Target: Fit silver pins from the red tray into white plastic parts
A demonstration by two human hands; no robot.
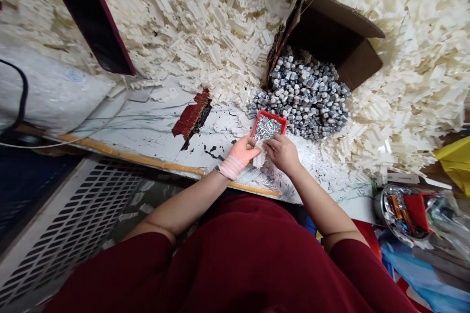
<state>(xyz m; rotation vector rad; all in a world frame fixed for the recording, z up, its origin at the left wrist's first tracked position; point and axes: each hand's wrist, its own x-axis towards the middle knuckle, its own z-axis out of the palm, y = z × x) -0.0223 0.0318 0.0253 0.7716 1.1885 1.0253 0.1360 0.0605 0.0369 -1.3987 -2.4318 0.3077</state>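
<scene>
My left hand, in an orange glove, and my bare right hand meet over the worn white table, both pinching a small white plastic part. Just beyond the fingers stands a small red tray filled with little silver metal pieces. Behind the tray, grey metal parts spill in a heap from an open cardboard box lying on its side.
Huge piles of white plastic parts cover the back and right of the table. A dark phone leans at upper left. A white perforated panel lies lower left. A bowl of oddments and yellow bag sit right.
</scene>
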